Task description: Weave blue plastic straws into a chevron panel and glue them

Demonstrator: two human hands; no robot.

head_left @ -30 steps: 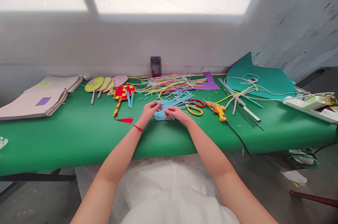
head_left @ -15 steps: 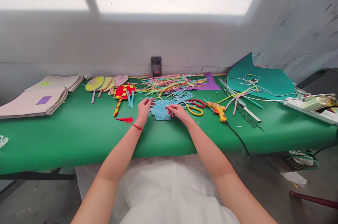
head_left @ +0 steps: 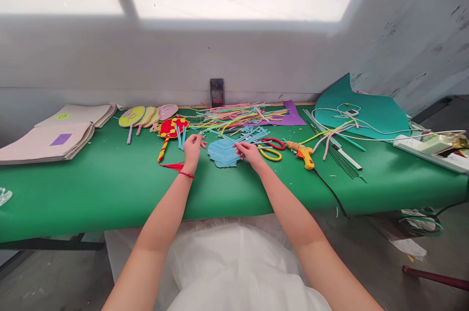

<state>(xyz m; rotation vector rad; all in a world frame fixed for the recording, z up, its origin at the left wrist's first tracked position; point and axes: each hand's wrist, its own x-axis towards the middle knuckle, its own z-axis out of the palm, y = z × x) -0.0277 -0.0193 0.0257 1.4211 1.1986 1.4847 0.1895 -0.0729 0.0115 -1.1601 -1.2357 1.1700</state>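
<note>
A light-blue piece of pipe cleaners [head_left: 223, 154], laid side by side in slanted rows, lies flat on the green table between my hands. My right hand [head_left: 248, 153] is at its right edge, with thumb and fingertips pinched on a thin blue pipe cleaner [head_left: 223, 135] that slants up to the left. To the left of the piece, and apart from it, is my left hand [head_left: 193, 150]. Its fingers are curled together; whatever is between the fingertips is too small to make out. Short blue pipe cleaners [head_left: 181, 136] lie just beyond this hand.
Scissors [head_left: 271, 149] and a yellow glue gun [head_left: 303, 154] lie to the right. A red fan [head_left: 173, 127] with a tassel is at left, near paler fans [head_left: 132, 116]. Behind lies a pile of coloured pipe cleaners [head_left: 234, 116]. A power strip [head_left: 428, 154] sits far right.
My left hand has moved left, off the blue piece. My right hand stays almost in place, and a single blue strand now shows slanting up from its fingertips.
</note>
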